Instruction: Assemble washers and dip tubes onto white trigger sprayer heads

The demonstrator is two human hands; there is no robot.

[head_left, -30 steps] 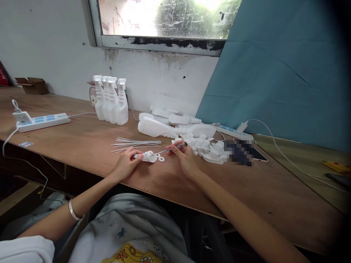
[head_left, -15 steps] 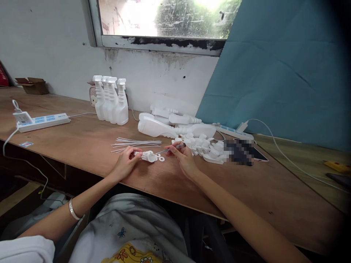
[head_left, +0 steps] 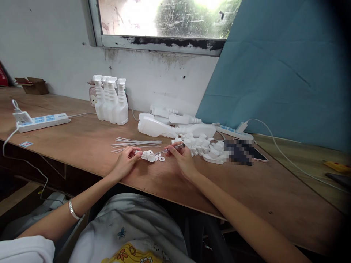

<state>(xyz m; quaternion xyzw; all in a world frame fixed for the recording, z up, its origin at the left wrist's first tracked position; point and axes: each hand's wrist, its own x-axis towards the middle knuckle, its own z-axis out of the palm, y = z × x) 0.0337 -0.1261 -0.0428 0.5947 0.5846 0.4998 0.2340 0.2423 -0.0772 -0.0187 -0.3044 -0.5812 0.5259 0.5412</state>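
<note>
the small white spray cap [head_left: 148,156] lies on the near part of the plywood table [head_left: 82,142], pinched in the left hand [head_left: 124,160]; the right hand [head_left: 182,157] clamps a thin tool [head_left: 171,148] whose tip has crept closer to the cap over the last second — washers [head_left: 160,157] beside it, white tubes [head_left: 135,143] behind, spray bottles [head_left: 111,100] farther left. no readable writing.

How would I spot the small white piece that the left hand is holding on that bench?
Start at the four upright spray bottles by the wall, then come forward past the loose white tubes to the bench's near edge. The spray-head cap lies there on its side in the left hand, with a thin tool from the right hand pointing at it.
</note>
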